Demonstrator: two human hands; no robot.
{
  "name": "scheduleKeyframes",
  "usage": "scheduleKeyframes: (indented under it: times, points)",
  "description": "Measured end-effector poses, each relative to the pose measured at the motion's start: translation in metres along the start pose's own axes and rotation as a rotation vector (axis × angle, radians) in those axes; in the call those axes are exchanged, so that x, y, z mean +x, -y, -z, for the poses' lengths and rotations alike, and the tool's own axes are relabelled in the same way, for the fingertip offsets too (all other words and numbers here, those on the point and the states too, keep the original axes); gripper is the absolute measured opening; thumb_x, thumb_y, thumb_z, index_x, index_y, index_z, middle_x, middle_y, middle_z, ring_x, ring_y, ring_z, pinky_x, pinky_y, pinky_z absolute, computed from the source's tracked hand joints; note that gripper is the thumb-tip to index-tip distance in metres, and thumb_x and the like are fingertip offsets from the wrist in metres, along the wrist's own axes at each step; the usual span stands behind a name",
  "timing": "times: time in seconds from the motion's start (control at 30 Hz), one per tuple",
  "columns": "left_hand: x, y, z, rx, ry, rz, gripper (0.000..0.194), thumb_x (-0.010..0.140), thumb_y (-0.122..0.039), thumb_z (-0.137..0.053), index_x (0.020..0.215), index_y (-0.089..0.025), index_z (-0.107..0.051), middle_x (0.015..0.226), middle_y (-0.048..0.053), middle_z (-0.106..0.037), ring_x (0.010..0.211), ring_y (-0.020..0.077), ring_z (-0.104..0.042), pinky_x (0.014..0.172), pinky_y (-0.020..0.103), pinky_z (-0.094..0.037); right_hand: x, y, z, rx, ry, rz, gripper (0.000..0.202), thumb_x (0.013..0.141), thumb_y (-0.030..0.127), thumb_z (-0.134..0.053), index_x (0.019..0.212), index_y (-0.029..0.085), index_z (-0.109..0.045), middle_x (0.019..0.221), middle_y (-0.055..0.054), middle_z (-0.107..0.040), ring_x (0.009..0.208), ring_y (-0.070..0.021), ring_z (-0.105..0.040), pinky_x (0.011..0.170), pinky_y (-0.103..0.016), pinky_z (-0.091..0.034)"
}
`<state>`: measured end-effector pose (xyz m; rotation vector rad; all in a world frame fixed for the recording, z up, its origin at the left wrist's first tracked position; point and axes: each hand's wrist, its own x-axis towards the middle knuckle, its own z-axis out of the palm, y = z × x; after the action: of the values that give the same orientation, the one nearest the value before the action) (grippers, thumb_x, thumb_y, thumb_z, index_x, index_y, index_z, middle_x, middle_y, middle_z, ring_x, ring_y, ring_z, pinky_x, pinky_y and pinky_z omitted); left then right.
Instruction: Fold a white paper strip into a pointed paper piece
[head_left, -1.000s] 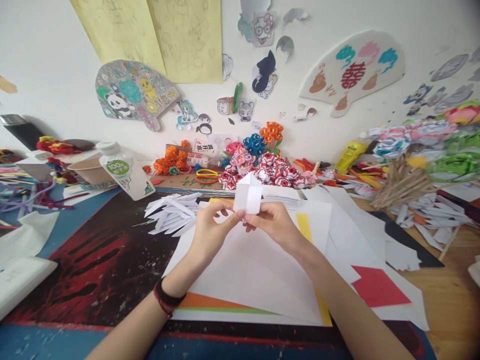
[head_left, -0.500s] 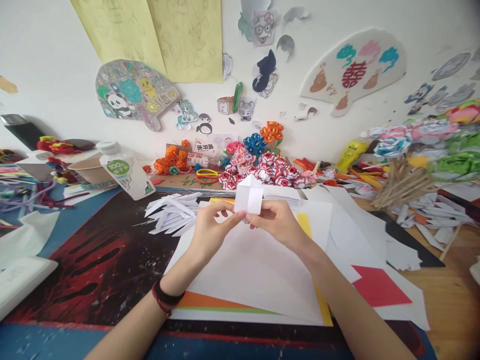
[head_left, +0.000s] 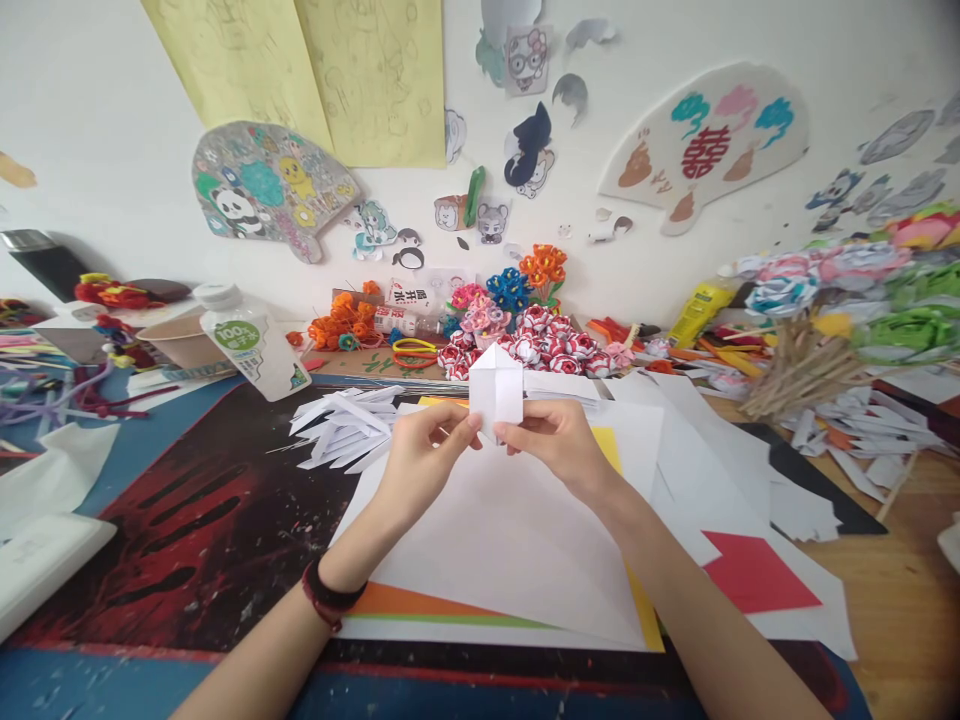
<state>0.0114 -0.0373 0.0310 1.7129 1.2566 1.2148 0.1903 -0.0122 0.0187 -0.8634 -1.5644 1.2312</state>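
A small folded white paper [head_left: 496,385] with a pointed top and a crease down its middle is held upright in the air. My left hand [head_left: 429,450] pinches its lower left edge between thumb and fingers. The lower right edge is gripped by my right hand [head_left: 556,440], with the thumb on the near face. Some fingers are hidden behind the paper. Below both hands lies a large white sheet [head_left: 510,550] on top of orange, green and yellow sheets. A dark band circles my left wrist.
White paper strips [head_left: 343,425] lie left of the sheets. A white bottle [head_left: 251,340] stands behind them. Red-and-white paper flowers [head_left: 551,340] line the back by the wall. On the right are a red paper piece [head_left: 761,570] and a bunch of stemmed flowers [head_left: 795,330].
The folded paper has shifted very slightly up and left. My left thumb has moved up a little along its edge. My right hand is nearly unchanged.
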Motion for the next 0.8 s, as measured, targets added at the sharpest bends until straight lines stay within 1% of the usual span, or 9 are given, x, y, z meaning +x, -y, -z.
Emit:
scheduleKeyframes:
  times: [0.1, 0.17, 0.33, 0.47, 0.63, 0.8]
  points:
    - [-0.0009, -0.0034, -0.0007, 0.012, 0.061, 0.006, 0.03, 0.088, -0.04, -0.054, 0.076, -0.015, -0.067, 0.071, 0.005, -0.069, 0.065, 0.0151, -0.059, 0.059, 0.024, -0.044, 0.0003, 0.001, 0.0009, -0.008, -0.001, 0.002, 0.021, 0.074, 0.034, -0.072, 0.08, 0.014, -0.075, 0.073, -0.005, -0.068, 0.066, -0.0168, -0.059, 0.058, -0.028, -0.048]
    - [-0.0018, -0.0056, -0.0016, 0.024, 0.076, -0.006, 0.029, 0.088, -0.038, -0.054, 0.074, -0.015, -0.066, 0.071, 0.005, -0.068, 0.065, 0.0145, -0.059, 0.06, 0.024, -0.044, 0.0005, 0.0014, 0.0016, -0.005, 0.005, 0.006, 0.022, 0.074, 0.034, -0.072, 0.081, 0.014, -0.075, 0.075, -0.006, -0.069, 0.067, -0.0174, -0.06, 0.059, -0.028, -0.048]
    - [-0.0042, -0.0073, -0.003, 0.043, 0.066, -0.071, 0.029, 0.09, -0.034, -0.051, 0.072, -0.015, -0.065, 0.071, 0.003, -0.066, 0.065, 0.0132, -0.057, 0.062, 0.023, -0.042, 0.0003, 0.001, 0.0013, 0.009, -0.008, 0.026, 0.02, 0.074, 0.034, -0.073, 0.078, 0.014, -0.075, 0.072, -0.005, -0.068, 0.066, -0.0166, -0.06, 0.058, -0.028, -0.047]
    - [-0.0054, -0.0068, -0.0028, 0.074, 0.049, -0.102, 0.029, 0.091, -0.032, -0.051, 0.073, -0.015, -0.066, 0.072, 0.004, -0.067, 0.068, 0.0144, -0.057, 0.065, 0.024, -0.042, -0.0006, 0.0024, 0.0003, 0.008, -0.015, 0.015, 0.021, 0.073, 0.035, -0.073, 0.08, 0.014, -0.075, 0.073, -0.005, -0.068, 0.066, -0.0162, -0.059, 0.058, -0.028, -0.047]
    - [-0.0058, -0.0059, -0.0032, 0.093, 0.019, -0.12, 0.027, 0.089, -0.032, -0.052, 0.072, -0.015, -0.065, 0.07, 0.004, -0.067, 0.066, 0.0148, -0.057, 0.064, 0.024, -0.043, -0.0008, 0.0034, 0.0004, 0.007, -0.01, 0.007, 0.022, 0.072, 0.035, -0.074, 0.08, 0.014, -0.074, 0.072, -0.005, -0.068, 0.066, -0.0168, -0.059, 0.058, -0.028, -0.047]
    - [-0.0044, -0.0063, -0.0038, 0.114, 0.01, -0.114, 0.026, 0.087, -0.03, -0.055, 0.067, -0.016, -0.063, 0.066, 0.002, -0.065, 0.063, 0.0131, -0.056, 0.062, 0.023, -0.042, 0.0002, 0.0009, 0.0006, -0.018, 0.006, 0.002, 0.023, 0.074, 0.036, -0.072, 0.083, 0.014, -0.075, 0.078, -0.007, -0.07, 0.069, -0.0185, -0.062, 0.061, -0.03, -0.049]
